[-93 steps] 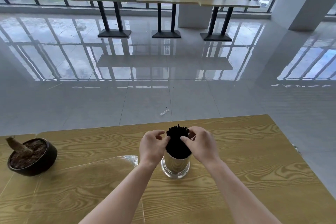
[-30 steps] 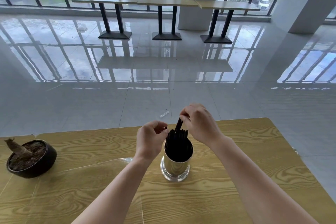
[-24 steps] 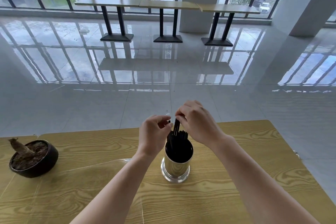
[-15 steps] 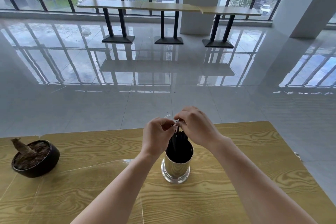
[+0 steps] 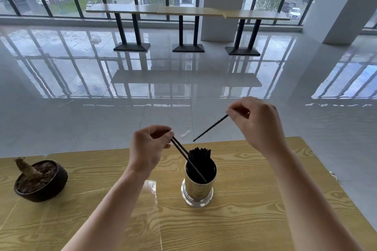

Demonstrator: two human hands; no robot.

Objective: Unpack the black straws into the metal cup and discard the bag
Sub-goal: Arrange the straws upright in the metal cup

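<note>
Right hand (image 5: 259, 126) now apart (1 straw (image 5: 210, 128))

No legible text or labels

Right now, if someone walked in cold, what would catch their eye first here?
A shiny metal cup packed with black straws stands mid-way along the wooden table. Above it, the right hand pinches a single straw in the air, clear of the cup, while the left hand pinches two straws whose lower ends lean inside it. A dark plant pot sits near the table's left end.
</note>
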